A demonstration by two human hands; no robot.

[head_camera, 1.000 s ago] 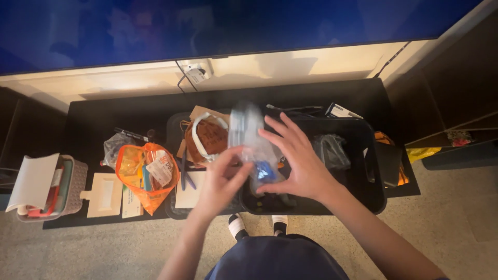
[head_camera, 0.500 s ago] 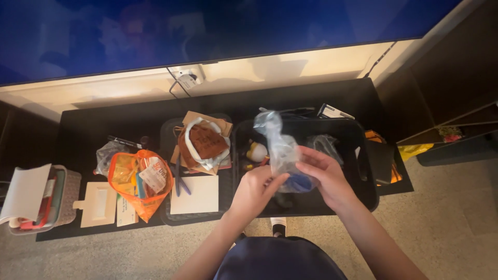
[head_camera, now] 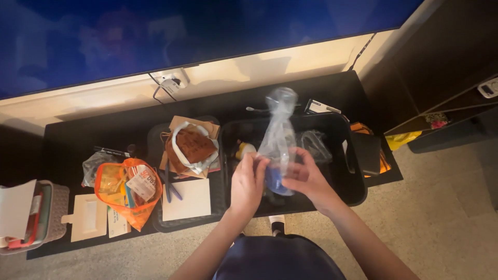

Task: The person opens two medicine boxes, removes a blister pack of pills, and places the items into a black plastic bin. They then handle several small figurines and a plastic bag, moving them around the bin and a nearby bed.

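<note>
Fingers (head_camera: 258, 165) of both hands pinch clear plastic bag (head_camera: 278, 132) between them.

Clear plastic bag (head_camera: 278, 136) now upright, stretched taller, left hand (head_camera: 248, 182) and right hand (head_camera: 306, 179) closer together at its base.

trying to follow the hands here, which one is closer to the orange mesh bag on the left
Left. The left hand is over the black bin's near left corner, a tray's width right of the orange mesh bag. The right hand is farther right, over the bin. Both grip a clear plastic bag.
</note>
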